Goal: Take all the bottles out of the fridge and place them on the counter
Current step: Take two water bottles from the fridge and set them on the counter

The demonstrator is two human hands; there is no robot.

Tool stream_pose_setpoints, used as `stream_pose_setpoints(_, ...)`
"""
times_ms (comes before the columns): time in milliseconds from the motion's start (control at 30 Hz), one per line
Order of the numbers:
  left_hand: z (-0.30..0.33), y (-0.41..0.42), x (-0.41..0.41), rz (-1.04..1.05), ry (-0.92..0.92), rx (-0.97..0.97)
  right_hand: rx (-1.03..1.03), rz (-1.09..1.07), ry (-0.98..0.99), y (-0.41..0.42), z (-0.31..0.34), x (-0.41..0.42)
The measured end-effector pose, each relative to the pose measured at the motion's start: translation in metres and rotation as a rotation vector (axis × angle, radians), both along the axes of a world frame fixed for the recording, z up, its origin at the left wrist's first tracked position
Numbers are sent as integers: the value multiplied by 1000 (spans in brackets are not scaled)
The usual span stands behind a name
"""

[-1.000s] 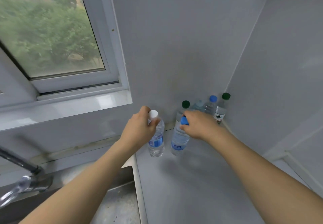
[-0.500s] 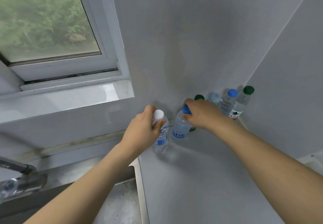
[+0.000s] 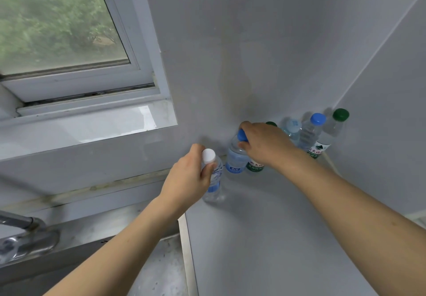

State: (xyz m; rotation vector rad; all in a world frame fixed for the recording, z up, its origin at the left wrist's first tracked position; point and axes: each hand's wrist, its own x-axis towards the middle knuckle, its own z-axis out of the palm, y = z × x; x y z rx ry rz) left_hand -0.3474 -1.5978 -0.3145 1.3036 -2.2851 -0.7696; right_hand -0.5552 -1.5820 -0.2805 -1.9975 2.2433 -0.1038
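Forearms stretch out from me, both bare, angling inward over the grey tabletop toward the back corner. My left hand comes up from beside the sink's metal edge, wrist slightly bent, fingers and thumb curled round the neck of the white-capped bottle, which stands upright on the tabletop. Just past it, my right hand reaches in from the right, palm down, fingers pinching the cap of the blue-capped bottle, upright close to the back wall. Behind that hand stands a green-labelled bottle, touching it or nearly so. Farther into the corner stand three more bottles in a row.
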Motion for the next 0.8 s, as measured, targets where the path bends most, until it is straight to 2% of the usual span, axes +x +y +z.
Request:
stream_pose_setpoints(333,-3,-18,-19,43,77,-44,56,-11,-12,-5,6,3)
stream_pose_setpoints(600,-12,-29,-33,13,56,-114,1,-59,-70,-3,-6,0)
stream_pose_setpoints(800,-20,-30,-32,22,71,-82,-74,-71,-122,6,-19,4)
